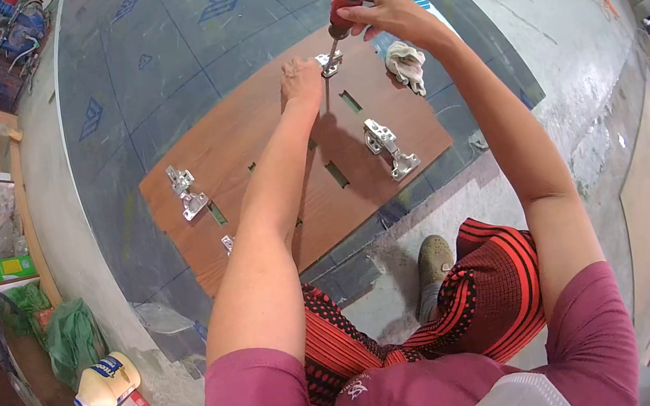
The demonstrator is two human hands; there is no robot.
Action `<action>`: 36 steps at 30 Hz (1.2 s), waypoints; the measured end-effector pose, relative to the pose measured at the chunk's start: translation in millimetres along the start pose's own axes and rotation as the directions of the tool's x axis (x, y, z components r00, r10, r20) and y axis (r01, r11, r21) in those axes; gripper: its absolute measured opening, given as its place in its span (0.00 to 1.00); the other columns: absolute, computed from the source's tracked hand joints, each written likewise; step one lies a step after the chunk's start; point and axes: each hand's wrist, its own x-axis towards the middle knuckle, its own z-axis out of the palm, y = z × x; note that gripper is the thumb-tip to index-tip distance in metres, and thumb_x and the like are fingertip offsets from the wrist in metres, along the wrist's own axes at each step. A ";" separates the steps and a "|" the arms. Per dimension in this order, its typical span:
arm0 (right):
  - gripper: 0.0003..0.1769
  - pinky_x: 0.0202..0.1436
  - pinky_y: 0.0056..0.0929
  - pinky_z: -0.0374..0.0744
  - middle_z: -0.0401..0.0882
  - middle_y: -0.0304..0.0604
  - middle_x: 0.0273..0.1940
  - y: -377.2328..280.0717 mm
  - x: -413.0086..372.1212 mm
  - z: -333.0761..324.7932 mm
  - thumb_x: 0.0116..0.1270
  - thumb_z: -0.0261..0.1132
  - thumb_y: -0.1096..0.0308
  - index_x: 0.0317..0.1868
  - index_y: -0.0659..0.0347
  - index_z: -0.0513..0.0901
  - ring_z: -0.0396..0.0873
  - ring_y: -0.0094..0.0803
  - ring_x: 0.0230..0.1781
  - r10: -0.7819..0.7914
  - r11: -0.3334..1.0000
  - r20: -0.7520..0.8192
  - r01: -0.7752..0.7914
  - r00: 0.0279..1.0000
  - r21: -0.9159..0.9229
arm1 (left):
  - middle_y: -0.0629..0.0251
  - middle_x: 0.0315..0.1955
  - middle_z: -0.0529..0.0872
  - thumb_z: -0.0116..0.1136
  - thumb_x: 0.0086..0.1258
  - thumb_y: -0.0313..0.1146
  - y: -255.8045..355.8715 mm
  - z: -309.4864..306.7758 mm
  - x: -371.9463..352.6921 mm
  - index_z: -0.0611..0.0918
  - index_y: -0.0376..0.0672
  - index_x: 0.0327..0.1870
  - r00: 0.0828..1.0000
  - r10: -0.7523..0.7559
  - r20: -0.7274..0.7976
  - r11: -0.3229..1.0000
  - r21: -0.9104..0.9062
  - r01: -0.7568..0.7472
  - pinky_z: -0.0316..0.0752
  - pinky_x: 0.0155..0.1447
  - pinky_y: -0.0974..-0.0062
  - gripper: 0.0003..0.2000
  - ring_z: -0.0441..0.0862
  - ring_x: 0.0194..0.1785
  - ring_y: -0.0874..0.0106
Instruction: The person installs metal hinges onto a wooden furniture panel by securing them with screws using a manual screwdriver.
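Right fingers (358,15) pinch driver (341,14), left fingers (301,65) beside hinge (331,72), grip unclear; skewed push could make driver slip and jab them.

The right hand (383,12) holds a red-handled screwdriver (345,13) against a hinge (330,64).

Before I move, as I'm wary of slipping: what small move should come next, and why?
Probably a gentle turn of the screwdriver with your right hand: its tip appears to meet the hinge, and your left hand is down right beside that hinge.
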 end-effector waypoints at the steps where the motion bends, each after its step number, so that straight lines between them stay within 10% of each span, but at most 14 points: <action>1: 0.28 0.30 0.24 0.77 0.80 0.43 0.35 -1.3 1.2 -0.2 0.61 0.68 0.48 0.51 0.60 0.73 0.78 0.27 0.29 0.023 0.986 -0.072 -0.035 0.997 -0.165 | 0.55 0.46 0.80 0.57 0.67 0.40 0.8 -2.5 -0.6 0.83 0.41 0.43 1.000 0.005 -0.001 1.000 0.000 -0.005 0.75 0.54 0.56 0.12 0.76 0.53 0.53; 6: 0.29 0.30 0.28 0.77 0.82 0.46 0.29 -2.3 1.1 8.8 0.58 0.69 0.47 0.48 0.63 0.74 0.81 0.30 0.26 0.042 0.909 -0.337 -0.176 0.940 -0.377 | 0.54 0.46 0.80 0.58 0.66 0.40 2.2 -7.8 -5.7 0.83 0.42 0.42 0.999 -0.026 -0.044 0.995 -0.097 0.021 0.73 0.55 0.56 0.12 0.75 0.54 0.52; 14: 0.25 0.30 0.27 0.78 0.82 0.46 0.31 -4.0 15.6 7.3 0.62 0.68 0.52 0.47 0.63 0.74 0.80 0.29 0.25 -0.237 0.900 -0.403 0.043 0.884 -0.434 | 0.53 0.44 0.80 0.60 0.64 0.41 0.4 -12.1 -6.6 0.83 0.41 0.39 0.998 -0.054 -0.034 0.984 -0.175 0.047 0.71 0.56 0.54 0.12 0.74 0.54 0.52; 18: 0.25 0.38 0.35 0.77 0.83 0.48 0.32 9.7 16.0 18.2 0.60 0.69 0.51 0.44 0.64 0.74 0.82 0.41 0.31 -0.162 0.936 -0.359 0.028 0.919 -0.351 | 0.53 0.43 0.80 0.60 0.64 0.41 -0.7 -9.4 -5.8 0.83 0.42 0.38 0.998 -0.048 -0.049 0.986 -0.163 0.039 0.70 0.57 0.55 0.12 0.74 0.53 0.52; 27: 0.22 0.36 0.27 0.81 0.81 0.43 0.39 8.7 26.2 16.8 0.64 0.67 0.55 0.52 0.57 0.74 0.80 0.27 0.34 -0.006 0.956 -0.216 -0.057 0.976 -0.287 | 0.51 0.41 0.81 0.60 0.65 0.40 -3.5 -8.0 -5.7 0.84 0.40 0.38 0.998 -0.007 -0.061 0.985 -0.172 -0.003 0.66 0.61 0.56 0.12 0.75 0.51 0.51; 29: 0.23 0.39 0.28 0.82 0.80 0.43 0.43 9.1 28.0 14.1 0.64 0.67 0.56 0.54 0.58 0.74 0.80 0.26 0.40 -0.038 0.998 0.014 0.038 0.999 0.051 | 0.51 0.40 0.81 0.60 0.65 0.40 -4.7 -5.2 -5.2 0.84 0.39 0.37 0.997 0.009 -0.077 0.985 -0.172 -0.022 0.65 0.61 0.56 0.12 0.76 0.51 0.51; 36: 0.22 0.33 0.28 0.81 0.83 0.48 0.37 -5.3 24.2 29.9 0.60 0.69 0.58 0.49 0.63 0.74 0.82 0.32 0.32 -0.007 0.980 -0.229 -0.040 0.974 -0.197 | 0.53 0.38 0.82 0.61 0.63 0.40 -9.8 6.9 -0.7 0.84 0.40 0.37 0.987 0.045 -0.151 0.985 -0.161 -0.069 0.65 0.59 0.57 0.11 0.77 0.48 0.56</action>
